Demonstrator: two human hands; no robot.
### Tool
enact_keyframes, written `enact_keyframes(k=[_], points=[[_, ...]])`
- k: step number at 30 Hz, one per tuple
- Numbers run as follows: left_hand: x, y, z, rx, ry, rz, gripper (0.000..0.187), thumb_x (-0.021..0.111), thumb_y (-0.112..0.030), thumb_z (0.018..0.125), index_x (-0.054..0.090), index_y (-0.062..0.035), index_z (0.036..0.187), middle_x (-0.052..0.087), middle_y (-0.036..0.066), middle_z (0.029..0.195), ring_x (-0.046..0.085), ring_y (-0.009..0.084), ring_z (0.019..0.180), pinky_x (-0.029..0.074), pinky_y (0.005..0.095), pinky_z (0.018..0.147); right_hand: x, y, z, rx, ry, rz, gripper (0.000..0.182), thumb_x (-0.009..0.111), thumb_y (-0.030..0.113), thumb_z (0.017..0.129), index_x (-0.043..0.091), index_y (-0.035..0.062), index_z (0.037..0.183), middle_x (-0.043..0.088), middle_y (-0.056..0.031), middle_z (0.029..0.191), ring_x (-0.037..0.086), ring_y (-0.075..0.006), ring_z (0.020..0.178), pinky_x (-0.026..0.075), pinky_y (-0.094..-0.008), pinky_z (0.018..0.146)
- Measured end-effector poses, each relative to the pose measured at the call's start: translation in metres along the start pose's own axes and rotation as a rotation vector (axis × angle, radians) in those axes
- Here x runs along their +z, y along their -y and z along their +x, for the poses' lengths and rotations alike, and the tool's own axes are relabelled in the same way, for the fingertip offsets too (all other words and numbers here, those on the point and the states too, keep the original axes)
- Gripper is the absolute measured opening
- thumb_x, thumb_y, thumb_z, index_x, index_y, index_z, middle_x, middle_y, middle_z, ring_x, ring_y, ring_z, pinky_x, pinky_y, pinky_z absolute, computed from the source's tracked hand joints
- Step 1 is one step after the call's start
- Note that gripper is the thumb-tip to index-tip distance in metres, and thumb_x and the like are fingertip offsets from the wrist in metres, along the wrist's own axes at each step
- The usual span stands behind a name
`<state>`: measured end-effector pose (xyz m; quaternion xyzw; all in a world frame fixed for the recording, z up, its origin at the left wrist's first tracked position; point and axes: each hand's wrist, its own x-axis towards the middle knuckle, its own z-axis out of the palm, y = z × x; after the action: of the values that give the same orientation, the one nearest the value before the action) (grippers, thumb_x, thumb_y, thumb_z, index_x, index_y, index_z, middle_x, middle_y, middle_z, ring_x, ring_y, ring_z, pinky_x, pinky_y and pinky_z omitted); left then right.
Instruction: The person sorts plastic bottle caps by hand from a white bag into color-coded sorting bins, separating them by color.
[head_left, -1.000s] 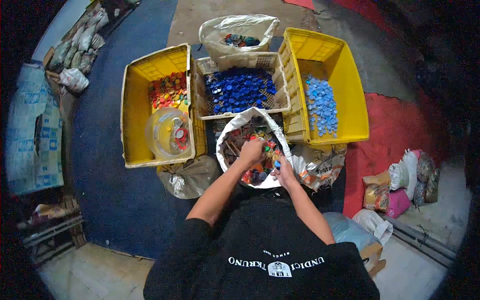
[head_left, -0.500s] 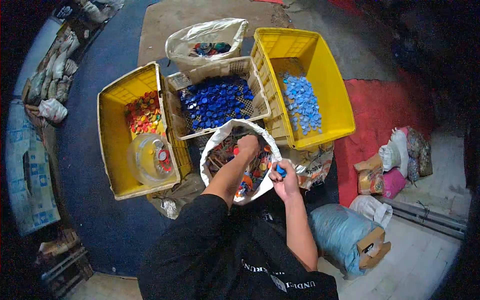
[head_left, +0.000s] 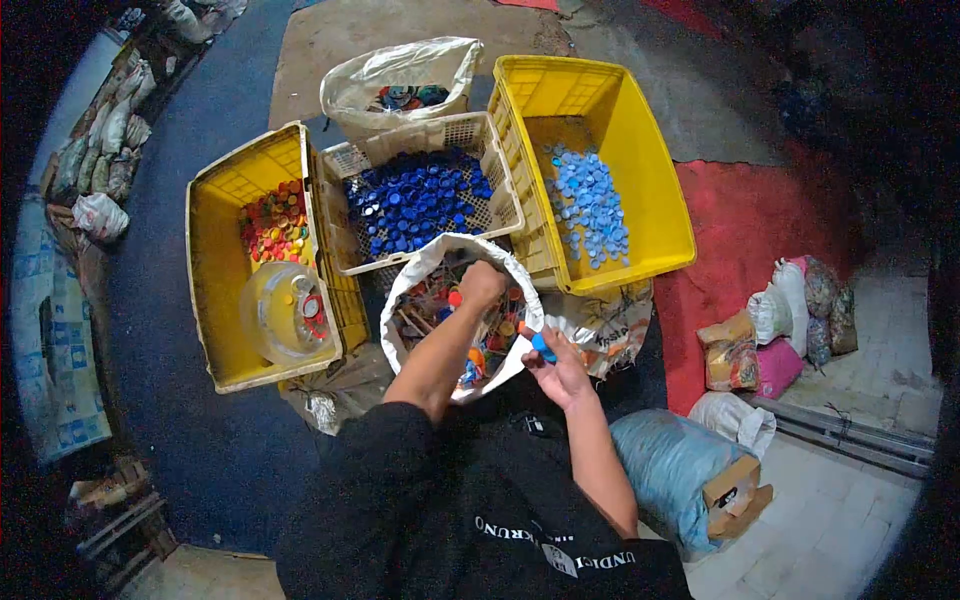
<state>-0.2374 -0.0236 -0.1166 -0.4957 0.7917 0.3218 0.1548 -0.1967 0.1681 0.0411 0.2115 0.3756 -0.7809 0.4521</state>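
Observation:
My left hand [head_left: 481, 285] is closed inside the open white sack [head_left: 393, 345], over mixed caps and scraps; what its fingers hold, if anything, is hidden. Just right of the sack's rim, my right hand [head_left: 560, 372] grips blue caps [head_left: 543, 347] between thumb and fingers, palm turned up. Behind the sack stands a white crate [head_left: 500, 195] with dark blue caps [head_left: 415, 200]. Light blue caps [head_left: 590, 205] lie in the right yellow bin [head_left: 650, 170]. The left yellow bin [head_left: 215, 290] holds red and yellow caps [head_left: 275, 222] and a clear round container [head_left: 270, 320].
Another white sack [head_left: 350, 85] with mixed items stands behind the crate. At the right are a bluish wrapped bundle [head_left: 665, 465], a cardboard piece [head_left: 735, 490] and small filled bags [head_left: 775, 367]. More bags [head_left: 115, 125] line the far left.
The view has shifted slightly, moving the bins left in the frame. My right hand has opened out somewhat around the blue caps. My left hand stays closed in the sack.

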Motion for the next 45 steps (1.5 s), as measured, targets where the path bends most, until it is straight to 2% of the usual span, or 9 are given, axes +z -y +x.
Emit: enact_keyframes(k=[3, 5, 16, 20, 21, 26, 32, 37, 45], points=[[-0.035, 0.030, -0.029, 0.414, 0.294, -0.229, 0.047, 0.070, -0.044, 0.074, 0.071, -0.0030, 0.096, 0.071, 0.007, 0.090, 0.068, 0.0269, 0.068, 0.052, 0.0392, 0.066, -0.001, 0.011, -0.009, 0.067, 0.044, -0.022, 0.012, 0.056, 0.015, 0.094, 0.053, 0.0106, 0.104, 0.061, -0.0141, 0.109, 0.060, -0.0181, 0.081, 0.053, -0.0367, 0.080], [-0.056, 0.049, -0.076, 0.297, 0.525, -0.655, 0.031, 0.068, -0.032, 0.082, 0.070, -0.0047, 0.096, 0.070, 0.002, 0.083, 0.059, 0.0158, 0.057, 0.049, 0.0314, 0.057, -0.009, 0.015, -0.010, 0.099, 0.101, -0.042, 0.020, 0.048, 0.014, 0.097, 0.050, 0.0068, 0.115, 0.059, -0.0156, 0.114, 0.061, -0.0241, 0.093, 0.053, -0.0400, 0.087], [-0.048, -0.007, -0.176, 0.347, 0.451, -0.588, 0.024, 0.066, -0.028, 0.085, 0.068, -0.0041, 0.090, 0.061, 0.001, 0.068, 0.053, 0.0074, 0.054, 0.043, 0.0245, 0.049, -0.077, 0.056, 0.005, 0.299, 0.328, 0.111, 0.044, 0.046, 0.038, 0.095, 0.054, -0.0012, 0.113, 0.062, -0.0147, 0.108, 0.058, -0.0255, 0.102, 0.046, -0.0384, 0.091], [-0.051, -0.107, -0.158, 0.508, 0.386, -0.913, 0.043, 0.060, -0.035, 0.091, 0.058, 0.0011, 0.114, 0.060, 0.002, 0.070, 0.053, 0.0095, 0.057, 0.043, 0.0252, 0.050, -0.014, 0.139, -0.016, -0.083, 0.341, 0.187, 0.061, 0.044, 0.054, 0.093, 0.047, -0.0033, 0.115, 0.060, -0.0126, 0.095, 0.057, -0.0238, 0.084, 0.045, -0.0374, 0.086], [-0.067, -0.128, -0.155, 0.618, 0.191, -0.798, 0.057, 0.057, -0.040, 0.092, 0.046, 0.0006, 0.130, 0.061, 0.005, 0.084, 0.054, 0.0114, 0.060, 0.044, 0.0262, 0.050, -0.028, 0.157, 0.000, -0.125, 0.373, 0.242, 0.078, 0.051, 0.055, 0.090, 0.025, -0.0009, 0.138, 0.049, -0.0212, 0.125, 0.053, -0.0308, 0.109, 0.041, -0.0414, 0.098], [-0.095, -0.155, -0.173, 0.649, 0.002, -0.920, 0.056, 0.055, -0.042, 0.093, 0.046, -0.0014, 0.130, 0.061, 0.012, 0.106, 0.059, 0.0202, 0.085, 0.050, 0.0292, 0.067, -0.053, 0.191, 0.015, -0.223, 0.257, 0.127, 0.097, 0.053, 0.053, 0.089, -0.013, 0.0155, 0.149, -0.011, -0.0207, 0.154, 0.005, -0.0373, 0.143, 0.022, -0.0477, 0.113], [-0.075, -0.040, -0.185, 0.425, 0.018, -0.728, 0.043, 0.059, -0.030, 0.090, 0.055, 0.0003, 0.120, 0.064, 0.016, 0.104, 0.062, 0.0215, 0.091, 0.049, 0.0329, 0.079, -0.085, 0.132, 0.012, -0.081, 0.169, 0.009, 0.079, 0.051, 0.045, 0.092, 0.008, 0.0128, 0.150, 0.002, -0.0208, 0.155, 0.015, -0.0383, 0.141, 0.028, -0.0487, 0.109], [-0.062, 0.060, -0.199, 0.274, -0.257, -0.551, 0.037, 0.064, -0.029, 0.085, 0.063, -0.0003, 0.108, 0.069, 0.014, 0.093, 0.067, 0.0213, 0.085, 0.052, 0.0320, 0.075, -0.060, 0.081, 0.017, 0.054, 0.178, -0.292, 0.035, 0.054, 0.022, 0.093, 0.050, 0.0062, 0.123, 0.054, -0.0111, 0.118, 0.053, -0.0256, 0.110, 0.045, -0.0386, 0.091], [-0.049, 0.089, -0.240, 0.399, -0.055, 0.028, 0.041, 0.067, -0.034, 0.079, 0.063, -0.0149, 0.115, 0.067, 0.011, 0.104, 0.062, 0.0277, 0.103, 0.040, 0.0462, 0.092, 0.007, 0.018, 0.084, -0.362, 0.566, -1.321, 0.028, 0.061, 0.018, 0.087, 0.061, 0.0008, 0.109, 0.066, -0.0133, 0.101, 0.063, -0.0209, 0.093, 0.049, -0.0334, 0.083]])
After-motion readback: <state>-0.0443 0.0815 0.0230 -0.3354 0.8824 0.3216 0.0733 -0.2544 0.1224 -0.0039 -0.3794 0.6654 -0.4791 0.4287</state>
